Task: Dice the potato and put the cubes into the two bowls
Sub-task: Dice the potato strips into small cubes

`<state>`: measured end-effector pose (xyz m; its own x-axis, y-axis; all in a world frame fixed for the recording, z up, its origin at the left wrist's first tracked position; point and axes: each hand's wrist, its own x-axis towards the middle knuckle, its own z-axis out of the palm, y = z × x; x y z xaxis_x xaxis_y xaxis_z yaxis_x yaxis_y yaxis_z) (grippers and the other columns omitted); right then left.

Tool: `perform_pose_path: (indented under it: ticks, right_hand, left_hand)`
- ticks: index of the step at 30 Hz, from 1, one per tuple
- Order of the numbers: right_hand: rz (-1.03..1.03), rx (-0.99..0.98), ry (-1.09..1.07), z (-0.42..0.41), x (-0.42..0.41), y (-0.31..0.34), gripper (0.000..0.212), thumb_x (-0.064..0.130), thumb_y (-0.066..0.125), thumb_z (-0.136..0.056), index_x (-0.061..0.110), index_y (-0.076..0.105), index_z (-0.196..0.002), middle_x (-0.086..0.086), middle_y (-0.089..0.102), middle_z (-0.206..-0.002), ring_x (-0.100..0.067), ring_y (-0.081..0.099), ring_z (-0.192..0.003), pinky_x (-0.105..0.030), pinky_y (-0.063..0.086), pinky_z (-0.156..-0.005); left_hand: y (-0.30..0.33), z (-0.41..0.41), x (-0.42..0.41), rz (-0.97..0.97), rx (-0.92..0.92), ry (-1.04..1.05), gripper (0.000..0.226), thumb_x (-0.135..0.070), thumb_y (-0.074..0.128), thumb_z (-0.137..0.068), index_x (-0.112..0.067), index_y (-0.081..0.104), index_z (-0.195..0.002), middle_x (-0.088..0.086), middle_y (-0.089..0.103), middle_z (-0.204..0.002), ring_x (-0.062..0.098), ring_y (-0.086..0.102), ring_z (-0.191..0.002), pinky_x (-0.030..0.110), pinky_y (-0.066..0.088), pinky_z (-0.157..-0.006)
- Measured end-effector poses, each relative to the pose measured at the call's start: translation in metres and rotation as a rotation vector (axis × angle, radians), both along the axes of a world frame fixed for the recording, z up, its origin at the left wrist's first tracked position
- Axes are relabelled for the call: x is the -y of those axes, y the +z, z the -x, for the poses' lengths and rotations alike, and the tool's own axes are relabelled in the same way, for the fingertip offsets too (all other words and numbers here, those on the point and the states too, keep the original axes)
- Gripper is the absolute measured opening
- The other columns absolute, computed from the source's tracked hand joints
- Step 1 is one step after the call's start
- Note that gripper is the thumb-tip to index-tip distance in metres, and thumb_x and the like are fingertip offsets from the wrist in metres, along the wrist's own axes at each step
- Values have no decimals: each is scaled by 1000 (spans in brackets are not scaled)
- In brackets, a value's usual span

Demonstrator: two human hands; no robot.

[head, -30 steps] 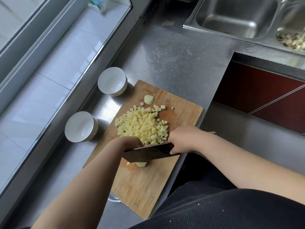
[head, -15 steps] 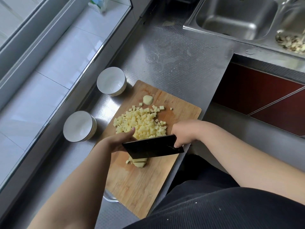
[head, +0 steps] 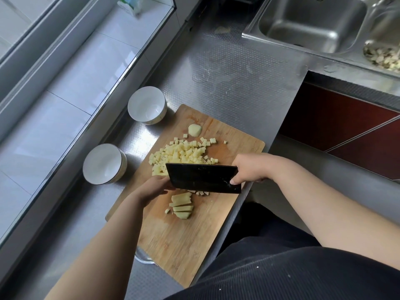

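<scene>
Right hand [head: 252, 167] gripping cleaver [head: 203, 179], left hand [head: 155, 187] flat behind blade; potato strips [head: 181, 205] just below

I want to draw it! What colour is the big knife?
The cleaver is black, seen in the head view.

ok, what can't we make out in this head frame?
- Left hand fingertips: behind the cleaver blade.
- Cubes under the blade: part of the diced pile is covered.
- Cleaver handle: inside the right hand grip.
- Clear object under the cutting board: mostly covered, unidentifiable.
</scene>
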<state>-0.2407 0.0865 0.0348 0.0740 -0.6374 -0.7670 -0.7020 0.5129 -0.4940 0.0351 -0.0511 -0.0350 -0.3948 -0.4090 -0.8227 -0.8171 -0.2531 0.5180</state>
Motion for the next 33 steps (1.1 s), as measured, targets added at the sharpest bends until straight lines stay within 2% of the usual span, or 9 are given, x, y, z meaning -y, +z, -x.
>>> perform_pose_path:
  ticks: [6, 9, 13, 15, 17, 20, 22, 27, 33]
  right_hand:
    - [24, 3, 11, -2, 2, -5, 17, 28, 64, -91, 13, 60, -83, 0, 49, -48, -14, 43, -39, -21, 34, -42]
    - [123, -121, 58, -5, 0, -10, 22, 39, 61, -91, 20, 59, -80, 2, 56, -59, -15, 52, -53, -25, 38, -50]
    - [577, -419, 25, -18, -10, -35, 31, 51, 47, -94, 28, 68, -97, 6, 65, -74, -19, 61, -70, -28, 44, -56]
    - [854, -452, -55, -26, -17, -52, 31, 43, 55, -89, 25, 70, -109, 3, 71, -79, -23, 66, -69, -29, 49, -53]
    - [1034, -457, -111, -30, -20, -61, 34, 34, 69, -77, 18, 72, -107, 2, 69, -72, -23, 65, -60, -30, 49, -45]
    - [1071, -441, -102, -33, -21, -67, 40, 28, 82, -67, 18, 73, -104, 4, 66, -69, -21, 64, -58, -30, 49, -43]
    - [1090, -445, -95, -35, -22, -70, 42, 28, 85, -63, 18, 73, -103, 4, 65, -68, -20, 64, -58, -30, 49, -43]
    - [1103, -434, -117, -39, -25, -73, 43, 26, 88, -60, 17, 74, -100, 6, 65, -66, -19, 64, -57, -27, 47, -43]
    - [1063, -458, -172, -35, -25, -74, 41, 27, 86, -62, 19, 73, -101, 7, 66, -67, -19, 65, -58, -26, 46, -44]
  left_hand:
    - [3, -6, -8, 146, -37, 10, 38, -34, 32, -105, -15, 63, -114, 3, 66, -113, 18, 61, -108, 36, 47, -96]
    - [-1, -11, -16, 256, -5, -19, 37, -33, 29, -106, -17, 63, -104, 3, 67, -106, 18, 62, -102, 39, 48, -94]
    - [-9, -17, -34, 569, 134, -341, 30, -47, 44, -98, -25, 61, -107, -8, 64, -105, 7, 59, -93, 28, 50, -78]
    - [-12, -23, -42, 667, 127, -448, 36, -58, 52, -89, -32, 57, -114, -14, 58, -112, 4, 54, -99, 22, 47, -75]
    - [-15, -30, -48, 717, 104, -579, 59, -71, 52, -79, -34, 51, -126, -16, 51, -125, 5, 48, -113, 24, 47, -85]
    - [-17, -35, -54, 740, 81, -730, 90, -85, 42, -68, -34, 36, -142, -12, 38, -142, 10, 38, -129, 28, 41, -101]
    - [-22, -36, -59, 770, 59, -795, 95, -80, 53, -71, -31, 27, -148, -8, 32, -147, 12, 32, -134, 29, 35, -109]
    - [-29, -35, -68, 830, 79, -863, 89, -63, 58, -82, -27, 17, -152, -5, 24, -152, 14, 26, -137, 28, 29, -112]
    - [-31, -30, -72, 845, 105, -812, 77, -52, 60, -87, -27, 24, -150, -2, 31, -149, 17, 32, -134, 29, 38, -107]
